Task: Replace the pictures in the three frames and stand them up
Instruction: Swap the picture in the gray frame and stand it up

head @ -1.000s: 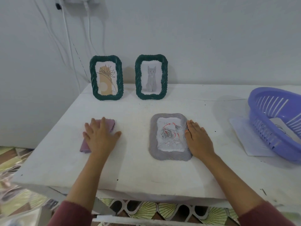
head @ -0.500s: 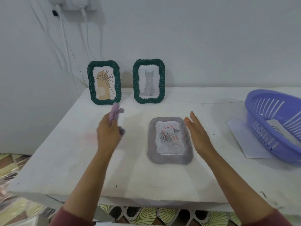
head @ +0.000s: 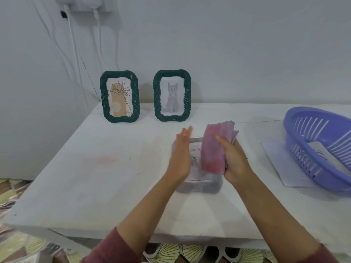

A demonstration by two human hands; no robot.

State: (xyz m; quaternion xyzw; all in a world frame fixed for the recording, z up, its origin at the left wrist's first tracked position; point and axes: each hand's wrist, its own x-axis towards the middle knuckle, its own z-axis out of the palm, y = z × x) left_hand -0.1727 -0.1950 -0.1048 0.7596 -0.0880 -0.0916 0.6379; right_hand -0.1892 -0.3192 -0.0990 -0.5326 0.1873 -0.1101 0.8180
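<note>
Two green frames stand upright at the back of the table: one with a plant drawing [head: 120, 96], one with a cat picture [head: 172, 95]. A grey frame [head: 199, 186] lies flat face up near the middle, partly hidden by my hands; its picture shows red marks. My right hand [head: 234, 160] grips a folded purple cloth [head: 214, 149] held above the grey frame. My left hand [head: 181, 158] hovers over the frame's left edge with straight fingers, holding nothing.
A purple plastic basket [head: 303, 120] sits at the right edge with a paper inside, on a white sheet [head: 281, 164]. The white table [head: 98, 177] meets the wall behind; cables hang from a socket at the upper left.
The cloth went from under my left hand on the table, up in that hand, and into my right hand. Both hands now hover over the grey frame.
</note>
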